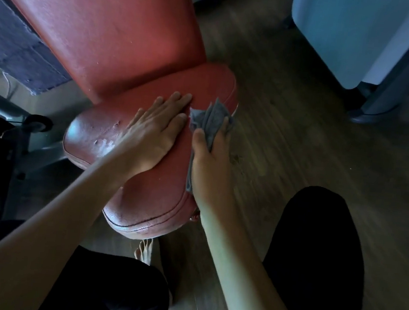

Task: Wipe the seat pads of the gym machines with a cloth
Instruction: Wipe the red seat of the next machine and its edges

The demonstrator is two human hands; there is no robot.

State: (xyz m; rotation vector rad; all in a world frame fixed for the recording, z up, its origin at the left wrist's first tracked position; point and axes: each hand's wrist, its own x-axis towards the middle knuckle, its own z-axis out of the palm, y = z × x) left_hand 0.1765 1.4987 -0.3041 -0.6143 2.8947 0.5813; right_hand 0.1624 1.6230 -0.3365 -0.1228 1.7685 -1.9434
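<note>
A red padded seat pad (142,198) of a gym machine fills the middle of the view, worn and creased at its left end. Behind it rises the red back pad (106,24). My left hand (152,133) lies flat on the seat pad, fingers apart, holding nothing. My right hand (210,160) presses a crumpled grey cloth (210,119) against the seat pad's right edge, fingers wrapped around the cloth.
Wooden floor (302,140) lies to the right. A pale blue panel on a dark frame (352,36) stands at the upper right. Grey machine tubing (24,119) runs on the left. My dark-trousered knees (314,256) and a bare foot (145,250) are below.
</note>
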